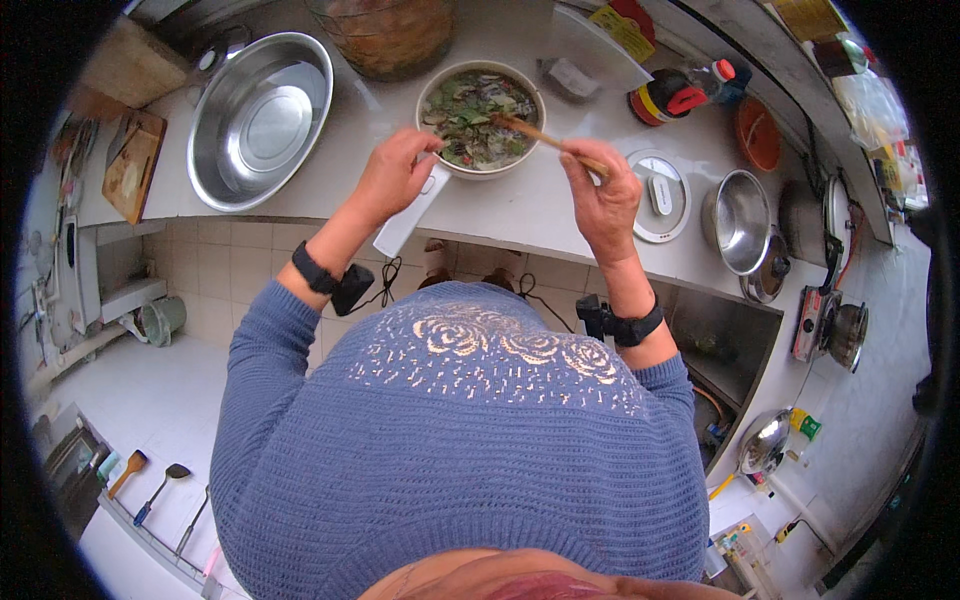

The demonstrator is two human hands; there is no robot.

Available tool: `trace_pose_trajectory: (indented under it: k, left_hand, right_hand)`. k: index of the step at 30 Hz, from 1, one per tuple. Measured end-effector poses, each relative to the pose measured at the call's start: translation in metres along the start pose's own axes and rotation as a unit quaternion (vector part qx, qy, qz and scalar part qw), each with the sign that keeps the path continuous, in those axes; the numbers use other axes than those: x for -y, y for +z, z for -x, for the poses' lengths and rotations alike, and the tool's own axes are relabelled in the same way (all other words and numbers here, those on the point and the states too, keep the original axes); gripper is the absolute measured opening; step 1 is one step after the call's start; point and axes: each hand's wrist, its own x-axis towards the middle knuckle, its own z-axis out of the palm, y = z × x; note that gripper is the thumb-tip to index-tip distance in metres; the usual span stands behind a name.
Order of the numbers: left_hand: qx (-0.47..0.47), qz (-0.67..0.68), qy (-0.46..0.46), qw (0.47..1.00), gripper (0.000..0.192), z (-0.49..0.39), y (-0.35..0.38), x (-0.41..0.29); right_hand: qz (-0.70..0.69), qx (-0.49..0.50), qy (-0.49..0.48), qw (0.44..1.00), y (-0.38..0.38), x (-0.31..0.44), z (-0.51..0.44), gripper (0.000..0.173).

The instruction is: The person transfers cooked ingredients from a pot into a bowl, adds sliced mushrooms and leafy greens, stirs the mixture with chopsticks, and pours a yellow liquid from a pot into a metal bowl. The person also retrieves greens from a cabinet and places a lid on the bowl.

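Observation:
A pale saucepan [481, 177] stands on the counter, full of liquid with green leaves and small red bits [472, 112] in it. My right hand [602, 191] grips a slim wooden utensil [546, 138], whose far end dips among the leaves. Whether it is a spoon or chopsticks, I cannot tell. At the near left of the rim is my left hand [397, 171], thumb and fingertips drawn together by the pan's edge. Anything pinched there is too small to make out. Below that hand the white handle [412, 214] juts past the counter's front edge.
A large steel basin [262, 124] stands to the left, beyond a wooden board [135, 169]. Behind the pan is a big brown container [382, 37]. On the right are a round glass lid [660, 196], a red-capped bottle [679, 94], a steel bowl [739, 221] and a dark pot [806, 210].

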Motion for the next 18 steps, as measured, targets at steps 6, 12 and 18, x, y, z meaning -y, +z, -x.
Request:
trace_pose_trajectory:
  k: [6,12,18]
  left_hand:
    - [0.066,0.0,-0.001,0.998,0.011,0.049,-0.005,-0.024]
    - [0.042,0.02,-0.032,0.998,0.011,0.092,-0.011,-0.027]
    - [0.032,0.019,-0.066,0.997,0.009,0.113,-0.01,-0.027]
  right_hand:
    - [0.021,0.024,-0.026,0.999,0.019,-0.008,-0.011,0.013]
    - [0.017,0.01,-0.019,1.0,0.017,-0.011,-0.004,0.014]
    - [0.0,0.08,-0.039,0.996,0.019,-0.006,-0.004,0.015]
